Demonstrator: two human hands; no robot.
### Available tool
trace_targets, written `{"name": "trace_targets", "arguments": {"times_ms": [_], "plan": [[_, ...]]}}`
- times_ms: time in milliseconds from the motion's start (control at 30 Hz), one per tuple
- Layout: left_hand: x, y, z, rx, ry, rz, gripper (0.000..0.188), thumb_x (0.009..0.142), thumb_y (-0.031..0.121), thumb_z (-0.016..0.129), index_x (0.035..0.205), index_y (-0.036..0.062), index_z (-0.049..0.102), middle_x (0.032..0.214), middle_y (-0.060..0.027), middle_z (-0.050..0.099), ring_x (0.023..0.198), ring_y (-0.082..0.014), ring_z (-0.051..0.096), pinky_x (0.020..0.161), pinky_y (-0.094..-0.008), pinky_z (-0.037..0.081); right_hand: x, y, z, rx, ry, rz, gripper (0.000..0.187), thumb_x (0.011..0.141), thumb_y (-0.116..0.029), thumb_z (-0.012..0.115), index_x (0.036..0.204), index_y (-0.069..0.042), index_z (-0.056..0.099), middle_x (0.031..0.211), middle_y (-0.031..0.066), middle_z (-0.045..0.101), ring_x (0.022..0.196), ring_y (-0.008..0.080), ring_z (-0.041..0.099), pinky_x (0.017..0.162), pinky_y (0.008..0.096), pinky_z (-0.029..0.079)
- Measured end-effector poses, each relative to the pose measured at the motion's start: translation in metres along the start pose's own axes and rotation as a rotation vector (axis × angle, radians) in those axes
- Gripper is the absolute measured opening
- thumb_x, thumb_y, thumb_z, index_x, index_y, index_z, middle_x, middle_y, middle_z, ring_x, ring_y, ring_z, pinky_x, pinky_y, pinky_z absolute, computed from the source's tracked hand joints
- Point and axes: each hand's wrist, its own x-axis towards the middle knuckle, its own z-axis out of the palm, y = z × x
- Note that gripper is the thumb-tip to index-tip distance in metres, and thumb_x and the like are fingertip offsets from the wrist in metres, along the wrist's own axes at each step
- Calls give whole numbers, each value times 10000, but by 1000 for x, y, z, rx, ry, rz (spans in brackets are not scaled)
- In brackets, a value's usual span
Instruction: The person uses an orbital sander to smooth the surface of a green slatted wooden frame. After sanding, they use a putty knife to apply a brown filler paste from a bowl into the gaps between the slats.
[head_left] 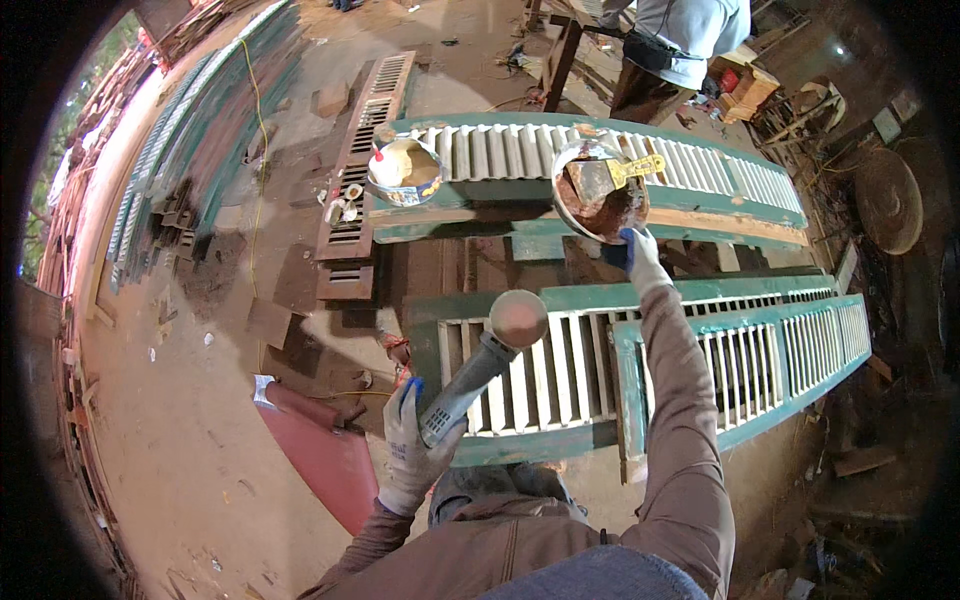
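My left hand (412,452), in a white glove with blue fingertips, is closed around the rear of a grey angle grinder (468,383). The grinder points up and to the right, its round disc (519,318) over a green-framed louvered shutter (560,380). Stretched far forward, my gloved right hand (645,262) grips the near rim of a round tub (562,200) of brown paste. Across the tub's top lies a wide scraper (600,178) with a yellow handle (641,168). Part of the right hand's grip is hidden behind its glove.
Another tub (405,172) stands on the left end of the far shutter (490,152). A brown louvered panel (345,215) lies left of it. A red board (322,455) leans near my left arm. A person (680,50) stands at the back; a yellow cord (258,120) crosses the floor.
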Motion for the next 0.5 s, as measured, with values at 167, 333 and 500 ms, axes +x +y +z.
{"name": "trace_targets", "arguments": {"times_ms": [167,333,500], "plan": [[21,62,15,-1182,-422,-378,595,963,77,672,1487,-6,404,1419,-200,561,1205,-303,636,1043,-428,522,-128,-88,-119,-318,-143,-206,410,946,-122,627,1341,-14,600,1134,71,712,985,162,675,875,295,558],[49,137,94,-1485,-656,-550,891,1003,492,608,1640,141,93,1637,-117,272,1453,-287,401,1126,-505,434,-298,-158,-131,-430,-295,-149,489,971,-162,635,1400,54,543,1273,107,653,1113,141,633,963,290,515],[38,203,105,-1527,-986,-525,521,1071,389,494,1464,47,495,1410,-127,594,1340,-240,545,1134,-427,449,-380,-149,-192,-1130,22,-294,562,996,-360,638,1432,-19,542,1278,279,640,1060,361,701,937,360,536]]}}
